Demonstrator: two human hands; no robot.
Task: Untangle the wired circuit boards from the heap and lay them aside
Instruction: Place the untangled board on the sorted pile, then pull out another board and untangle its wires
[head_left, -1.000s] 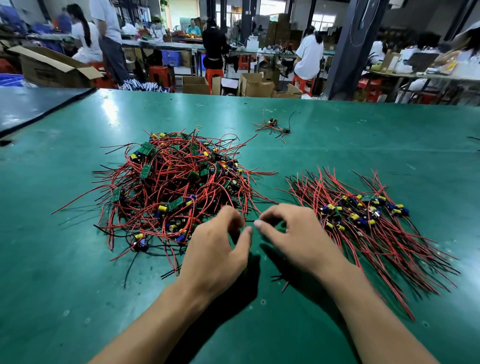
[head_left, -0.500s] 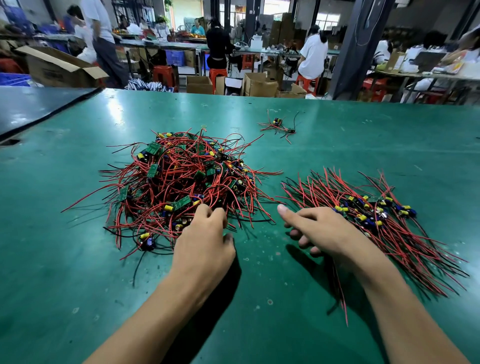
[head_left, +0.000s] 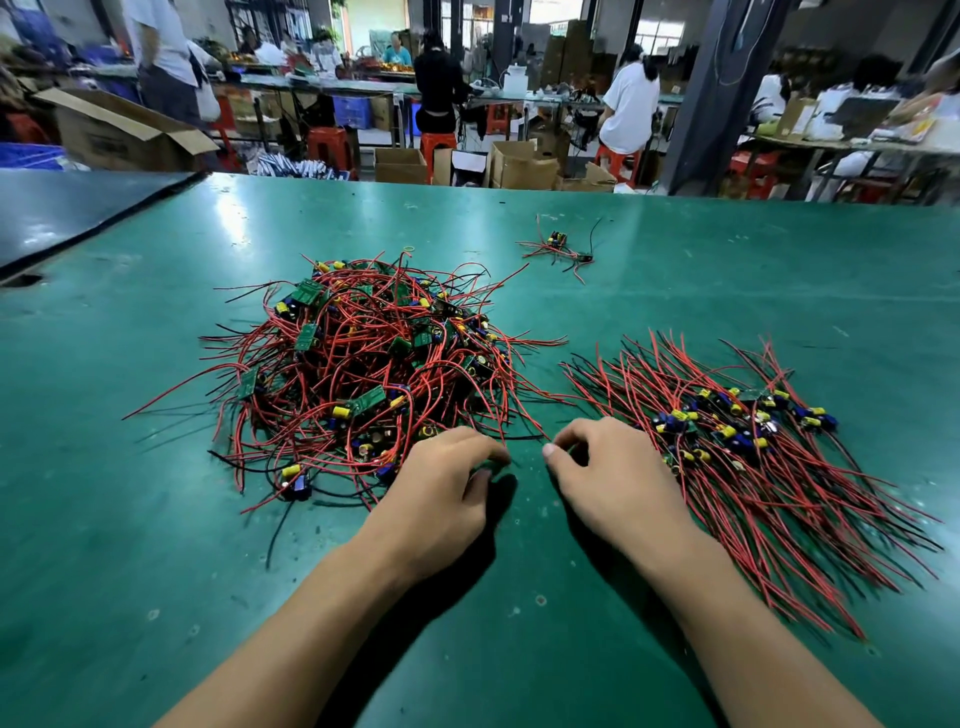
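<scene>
The fingers (head_left: 480, 451) of the left hand (head_left: 441, 493) are curled downward, their tips at the near edge of the tangled heap (head_left: 363, 364) of red-wired circuit boards, with the thumb tucked beneath them. Whether they pinch a wire there I cannot tell. The heap sits left of centre on the green worktop (head_left: 156, 571). Just beside it, the right hand (head_left: 608, 473) has its fingers (head_left: 587, 431) bent too, thumb tip brought close to the forefinger beside a thin black wire that trails out from the heap; a real grip on it is not clear. To the right lies the pile of sorted boards (head_left: 727, 457), wires combed roughly parallel, touching the outer edge of the right hand. One lone wired board (head_left: 558, 241) rests farther back, well apart. Half a second ago the right hand reached toward the sorted pile with its forefinger straight and the left was on the heap; now both have drawn together in the gap between heap and pile.
</scene>
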